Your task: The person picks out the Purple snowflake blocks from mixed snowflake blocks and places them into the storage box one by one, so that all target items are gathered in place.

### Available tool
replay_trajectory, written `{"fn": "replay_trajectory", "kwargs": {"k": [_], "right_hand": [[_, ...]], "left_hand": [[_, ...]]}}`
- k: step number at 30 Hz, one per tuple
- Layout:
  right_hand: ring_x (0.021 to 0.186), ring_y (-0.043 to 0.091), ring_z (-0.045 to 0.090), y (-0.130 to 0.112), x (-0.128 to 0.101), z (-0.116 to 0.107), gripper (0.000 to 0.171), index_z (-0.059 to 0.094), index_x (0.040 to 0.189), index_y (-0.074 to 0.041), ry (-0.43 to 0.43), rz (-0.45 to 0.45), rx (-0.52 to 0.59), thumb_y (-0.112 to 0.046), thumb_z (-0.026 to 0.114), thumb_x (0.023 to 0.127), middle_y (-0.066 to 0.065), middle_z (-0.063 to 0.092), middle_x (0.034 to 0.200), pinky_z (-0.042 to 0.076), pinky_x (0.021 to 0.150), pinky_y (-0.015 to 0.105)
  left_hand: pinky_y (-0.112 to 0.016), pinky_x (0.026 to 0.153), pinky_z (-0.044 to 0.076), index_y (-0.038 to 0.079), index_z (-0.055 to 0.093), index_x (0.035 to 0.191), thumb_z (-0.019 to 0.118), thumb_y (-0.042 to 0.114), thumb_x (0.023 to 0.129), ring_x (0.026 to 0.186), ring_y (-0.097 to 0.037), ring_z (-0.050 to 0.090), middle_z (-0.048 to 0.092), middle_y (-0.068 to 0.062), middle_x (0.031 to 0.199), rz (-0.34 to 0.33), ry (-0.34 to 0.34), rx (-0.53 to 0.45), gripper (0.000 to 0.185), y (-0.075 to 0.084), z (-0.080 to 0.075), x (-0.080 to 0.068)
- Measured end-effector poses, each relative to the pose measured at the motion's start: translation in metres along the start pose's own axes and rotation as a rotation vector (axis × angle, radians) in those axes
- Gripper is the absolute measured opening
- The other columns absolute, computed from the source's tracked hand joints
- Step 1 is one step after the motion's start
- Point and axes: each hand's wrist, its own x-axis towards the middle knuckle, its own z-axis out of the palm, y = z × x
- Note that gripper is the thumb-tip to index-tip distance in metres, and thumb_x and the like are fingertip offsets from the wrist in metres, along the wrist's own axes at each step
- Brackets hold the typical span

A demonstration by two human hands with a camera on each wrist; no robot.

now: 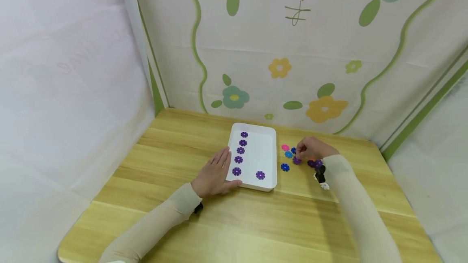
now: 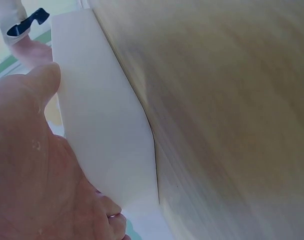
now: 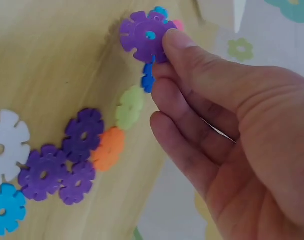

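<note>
A purple notched disc [image 3: 141,40] is pinched between the thumb and fingers of my right hand [image 3: 217,95], held over the table to the right of the tray. In the head view this right hand [image 1: 312,148] is among the loose discs. My left hand [image 1: 213,175] rests along the left side of the white tray [image 1: 273,149], its thumb at the near edge. The left wrist view shows the tray's outer wall [image 2: 101,110] beside the left hand [image 2: 31,160]. Several purple discs [image 1: 239,160] stand in a column inside the tray, and one more purple disc [image 1: 260,175] lies near its lower right corner.
Loose discs lie right of the tray, including a pink disc [image 1: 285,147] and a blue disc [image 1: 285,167]. Purple discs [image 3: 44,172], an orange disc [image 3: 109,149], a pale green disc [image 3: 129,107] and a white disc [image 3: 9,147] lie near the right hand. A patterned curtain [image 1: 252,52] hangs behind the table.
</note>
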Motion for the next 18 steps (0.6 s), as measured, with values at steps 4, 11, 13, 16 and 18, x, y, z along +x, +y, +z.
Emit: {"fn": "replay_trajectory", "kwargs": {"k": [4, 11, 13, 16, 18], "right_hand": [[0.077, 0.022, 0.061, -0.008, -0.004, -0.005, 0.017, 0.074, 0.09, -0.004, -0.015, -0.036, 0.002, -0.01, 0.066, 0.104, 0.011, 0.074, 0.091, 0.049, 0.067, 0.027], [0.076, 0.014, 0.057, -0.026, -0.006, -0.009, 0.017, 0.073, 0.093, -0.004, -0.009, -0.107, 0.029, -0.011, 0.064, 0.106, 0.008, 0.075, 0.094, 0.049, 0.072, 0.029], [0.074, 0.014, 0.055, -0.032, -0.005, -0.008, 0.017, 0.073, 0.092, -0.005, -0.007, -0.126, 0.019, -0.011, 0.065, 0.105, 0.007, 0.075, 0.092, 0.048, 0.071, 0.029], [0.068, 0.012, 0.047, -0.041, -0.002, -0.008, 0.019, 0.071, 0.088, -0.006, 0.002, -0.149, 0.005, -0.013, 0.066, 0.105, 0.004, 0.069, 0.083, 0.043, 0.066, 0.028], [0.066, 0.012, 0.045, -0.047, -0.001, -0.008, 0.02, 0.07, 0.086, -0.006, 0.011, -0.173, -0.007, -0.013, 0.067, 0.105, 0.002, 0.064, 0.079, 0.042, 0.064, 0.027]], "left_hand": [[-0.053, 0.133, 0.022, -0.012, 0.023, 0.163, 0.045, 0.073, 0.102, 0.164, -0.042, 0.018, 0.016, -0.029, 0.174, 0.004, 0.003, -0.005, 0.106, -0.002, 0.003, 0.0], [-0.054, 0.132, 0.025, -0.013, 0.024, 0.162, 0.046, 0.073, 0.102, 0.163, -0.043, 0.02, 0.018, -0.031, 0.173, 0.011, 0.019, -0.003, 0.107, -0.002, 0.002, 0.0], [-0.054, 0.132, 0.024, -0.012, 0.023, 0.163, 0.046, 0.072, 0.102, 0.164, -0.042, 0.019, 0.016, -0.03, 0.174, 0.007, 0.01, 0.006, 0.107, -0.002, 0.004, 0.001], [-0.053, 0.134, 0.02, -0.01, 0.018, 0.164, 0.043, 0.074, 0.102, 0.165, -0.04, 0.013, 0.011, -0.027, 0.175, -0.007, -0.013, 0.005, 0.108, -0.003, 0.006, 0.002], [-0.053, 0.134, 0.018, -0.01, 0.016, 0.165, 0.043, 0.074, 0.102, 0.165, -0.04, 0.012, 0.009, -0.027, 0.176, -0.014, -0.026, -0.002, 0.108, -0.002, 0.006, 0.002]]}}
